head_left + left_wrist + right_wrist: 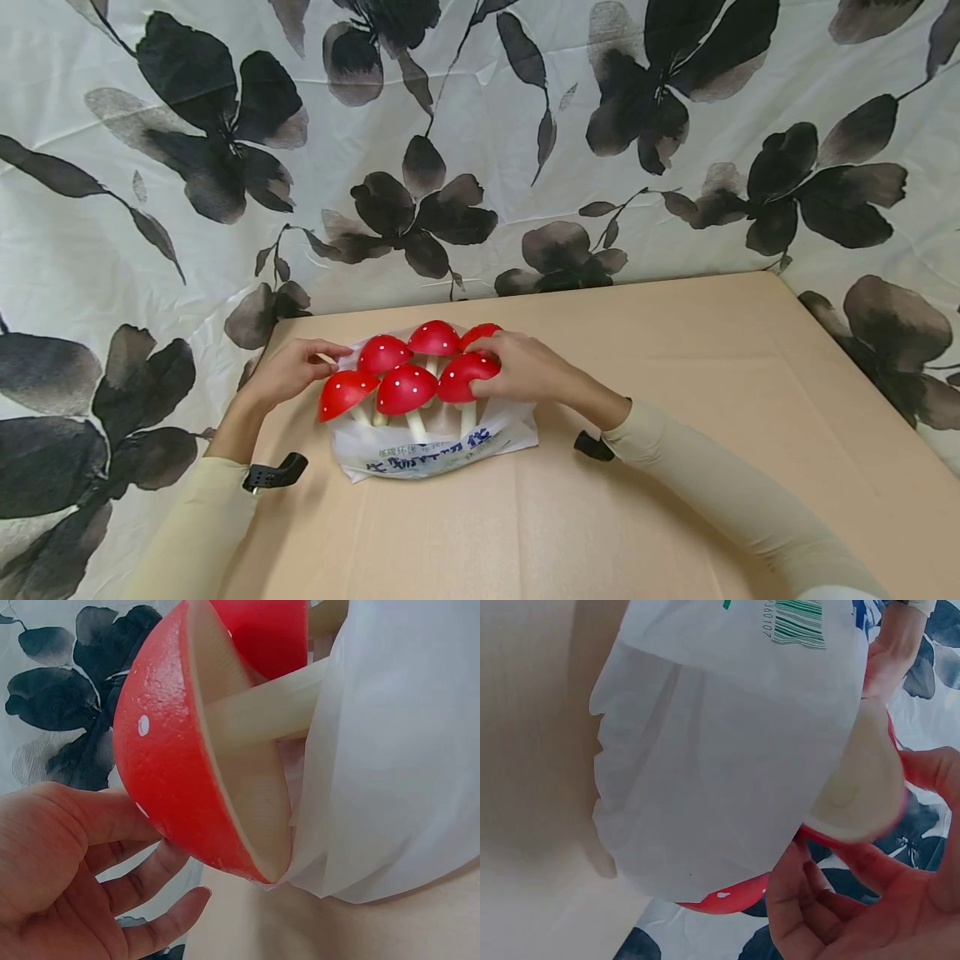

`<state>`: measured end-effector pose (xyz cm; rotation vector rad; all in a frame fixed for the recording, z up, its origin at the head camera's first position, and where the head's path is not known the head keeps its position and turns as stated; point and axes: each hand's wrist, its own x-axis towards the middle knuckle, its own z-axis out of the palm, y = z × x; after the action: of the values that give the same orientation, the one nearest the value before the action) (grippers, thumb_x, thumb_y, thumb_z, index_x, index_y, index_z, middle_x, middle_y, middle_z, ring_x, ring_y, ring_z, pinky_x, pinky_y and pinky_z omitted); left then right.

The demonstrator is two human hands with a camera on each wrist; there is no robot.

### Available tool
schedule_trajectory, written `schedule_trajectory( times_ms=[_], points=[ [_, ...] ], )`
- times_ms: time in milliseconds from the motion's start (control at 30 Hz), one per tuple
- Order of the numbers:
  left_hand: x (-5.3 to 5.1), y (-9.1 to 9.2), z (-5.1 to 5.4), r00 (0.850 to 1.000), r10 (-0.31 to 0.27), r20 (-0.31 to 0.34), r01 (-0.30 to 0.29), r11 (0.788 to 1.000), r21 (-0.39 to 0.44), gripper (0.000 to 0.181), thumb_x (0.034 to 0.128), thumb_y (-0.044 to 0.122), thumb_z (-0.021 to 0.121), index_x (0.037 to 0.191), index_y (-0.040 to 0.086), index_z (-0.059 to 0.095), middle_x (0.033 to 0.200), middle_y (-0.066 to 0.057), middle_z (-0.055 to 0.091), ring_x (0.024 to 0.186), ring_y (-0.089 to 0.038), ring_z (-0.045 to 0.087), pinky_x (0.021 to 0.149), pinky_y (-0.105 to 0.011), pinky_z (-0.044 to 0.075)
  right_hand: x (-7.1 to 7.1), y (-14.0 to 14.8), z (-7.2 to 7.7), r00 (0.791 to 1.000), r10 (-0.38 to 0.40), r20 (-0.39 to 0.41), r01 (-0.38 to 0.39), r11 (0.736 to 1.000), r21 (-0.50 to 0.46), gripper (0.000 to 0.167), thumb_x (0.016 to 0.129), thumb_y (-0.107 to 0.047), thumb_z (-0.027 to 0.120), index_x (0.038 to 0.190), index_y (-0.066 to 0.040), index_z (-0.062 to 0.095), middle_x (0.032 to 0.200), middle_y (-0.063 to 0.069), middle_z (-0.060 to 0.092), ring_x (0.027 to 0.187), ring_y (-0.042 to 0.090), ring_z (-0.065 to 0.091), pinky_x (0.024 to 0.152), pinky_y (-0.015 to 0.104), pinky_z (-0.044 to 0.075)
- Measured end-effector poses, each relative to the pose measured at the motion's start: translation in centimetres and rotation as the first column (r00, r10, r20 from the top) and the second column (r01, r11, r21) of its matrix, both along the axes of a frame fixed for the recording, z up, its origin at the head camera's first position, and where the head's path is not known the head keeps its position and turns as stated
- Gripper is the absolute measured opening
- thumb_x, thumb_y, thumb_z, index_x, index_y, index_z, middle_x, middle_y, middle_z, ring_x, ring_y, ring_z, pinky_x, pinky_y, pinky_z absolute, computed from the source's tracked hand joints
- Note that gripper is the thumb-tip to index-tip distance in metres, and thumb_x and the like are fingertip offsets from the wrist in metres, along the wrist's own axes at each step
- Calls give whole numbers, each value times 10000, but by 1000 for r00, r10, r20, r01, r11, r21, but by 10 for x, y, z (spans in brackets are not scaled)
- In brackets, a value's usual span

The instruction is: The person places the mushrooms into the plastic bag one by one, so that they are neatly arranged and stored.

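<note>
Several toy mushrooms with red, white-dotted caps and pale stems stand bunched in a white plastic bag point(442, 458) with blue print. In the head view my right hand point(525, 367) grips the cap of the rightmost front mushroom point(463, 379) between thumb and fingers. The right wrist view shows that cap's pale underside point(862, 780) beside the bag. My left hand point(288, 371) is at the bag's left edge, fingers loosely bent, near the leftmost mushroom point(347, 392). In the left wrist view its fingertips lie partly hidden behind a red cap point(169, 742).
The bag lies on a light wooden table point(637, 500), toward its back left. A white cloth point(480, 125) with dark flowers hangs behind the table and down its sides. Black bands point(276, 473) are on both wrists.
</note>
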<state>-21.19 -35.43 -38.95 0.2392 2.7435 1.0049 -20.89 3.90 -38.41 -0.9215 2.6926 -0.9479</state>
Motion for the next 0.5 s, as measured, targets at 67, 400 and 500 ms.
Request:
schedule_trajectory(
  times_ms=[67, 400, 500],
  points=[
    [0, 0, 0, 1000, -1, -2, 1, 1000, 4, 348, 952, -31, 599, 1288, 13, 682, 1267, -245, 633, 1041, -344, 606, 862, -508, 577, 1, -1, 0, 1000, 0, -20, 1, 999, 38, 609, 774, -371, 798, 1313, -130, 650, 1163, 2, 685, 1000, 167, 637, 771, 294, 582],
    [0, 0, 1, 1000, 0, 2, 0, 1000, 16, 344, 953, -26, 603, 1286, 11, 683, 1262, -242, 636, 1026, -336, 618, 852, -480, 581, 6, -2, 1, 990, -26, -137, 51, 983, 179, 638, 793, -418, 813, 1359, -174, 649, 1174, 51, 569, 1028, 190, 608, 775, 360, 593],
    [1, 1, 2, 1000, -7, 0, 7, 1000, 20, 344, 949, -28, 609, 1284, 3, 682, 1252, -249, 637, 1005, -329, 625, 825, -435, 588, 4, -1, 1, 987, -38, -158, 60, 988, 139, 615, 795, -428, 828, 1323, -154, 676, 1184, 46, 592, 1012, 181, 618, 765, 338, 592]
  ],
)
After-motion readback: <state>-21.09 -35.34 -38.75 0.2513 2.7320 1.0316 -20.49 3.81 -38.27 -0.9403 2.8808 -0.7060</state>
